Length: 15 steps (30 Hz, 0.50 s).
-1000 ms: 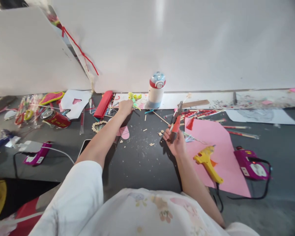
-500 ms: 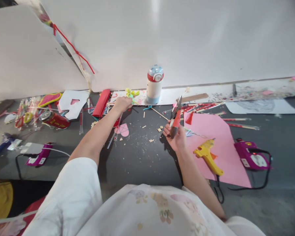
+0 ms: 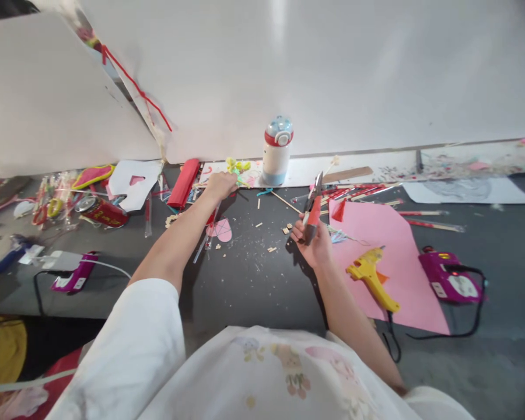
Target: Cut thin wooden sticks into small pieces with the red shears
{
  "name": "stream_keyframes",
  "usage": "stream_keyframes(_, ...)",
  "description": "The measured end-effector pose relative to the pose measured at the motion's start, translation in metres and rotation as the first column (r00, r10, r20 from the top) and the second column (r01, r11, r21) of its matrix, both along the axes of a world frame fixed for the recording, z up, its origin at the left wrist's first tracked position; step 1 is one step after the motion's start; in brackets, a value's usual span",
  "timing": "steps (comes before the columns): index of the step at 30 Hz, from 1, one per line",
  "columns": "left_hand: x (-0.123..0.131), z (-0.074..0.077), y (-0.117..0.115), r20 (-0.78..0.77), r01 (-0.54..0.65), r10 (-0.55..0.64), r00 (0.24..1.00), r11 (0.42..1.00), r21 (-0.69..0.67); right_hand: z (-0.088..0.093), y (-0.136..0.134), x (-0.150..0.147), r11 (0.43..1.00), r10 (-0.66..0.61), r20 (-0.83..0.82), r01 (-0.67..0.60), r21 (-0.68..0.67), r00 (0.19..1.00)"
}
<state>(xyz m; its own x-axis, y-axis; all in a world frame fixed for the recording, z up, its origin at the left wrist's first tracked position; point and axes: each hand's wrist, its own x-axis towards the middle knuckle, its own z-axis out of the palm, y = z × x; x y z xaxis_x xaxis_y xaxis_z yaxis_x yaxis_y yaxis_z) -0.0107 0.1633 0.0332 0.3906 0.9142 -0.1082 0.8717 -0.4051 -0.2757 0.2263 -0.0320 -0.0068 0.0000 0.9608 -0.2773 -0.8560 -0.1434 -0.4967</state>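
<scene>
See a big white wall [image 3: 341,76] behind a long dark table [image 3: 245,286]. On the right, find a wide pink paper [image 3: 413,291]. Nearby, see thin clear wrappers [image 3: 460,228] with red-and-white sticks [image 3: 431,224] inside. Far left, see shiny clear plastic [image 3: 67,189], with yellow and red loops [image 3: 56,205] in it or beside it; cannot tell which. By the wall, see a tall bottle [image 3: 276,160] standing up, with a round blue lid and a red ring. Cannot see inside. On the pink paper, see a yellow glue gun [image 3: 369,271]. By the clear plastic, see a red can [image 3: 104,212] lying on its side. Cannot see in, either.

Holds gray and red pliers [image 3: 314,211] in the right hand [image 3: 317,246], just left of the pink paper, with fingers curled around the handles, metal tip pointing up toward the wall. Has the left hand [image 3: 223,185] by the far side of the table, right beside some yellow and green bits [image 3: 237,165]. Cannot tell about any pinching there, with the fingertips hidden.

Closer in, see a small pink heart [image 3: 224,230]. Last, see tiny wood bits [image 3: 287,229] near the right hand.
</scene>
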Motion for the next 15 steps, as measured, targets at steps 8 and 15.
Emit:
stream_keyframes(8, -0.005, -0.012, -0.002, 0.062, -0.021, 0.021, 0.998, 1.000, -0.014, -0.005, -0.002, 0.004, 0.999, 0.003, 0.028, -0.004, 0.040, 1.000)
stream_keyframes(15, -0.059, -0.002, 0.003, 0.145, -0.232, 0.219, 0.965, 0.969, 0.085, -0.006, -0.002, 0.006, 1.000, 0.012, 0.017, -0.013, 0.027, 1.000)
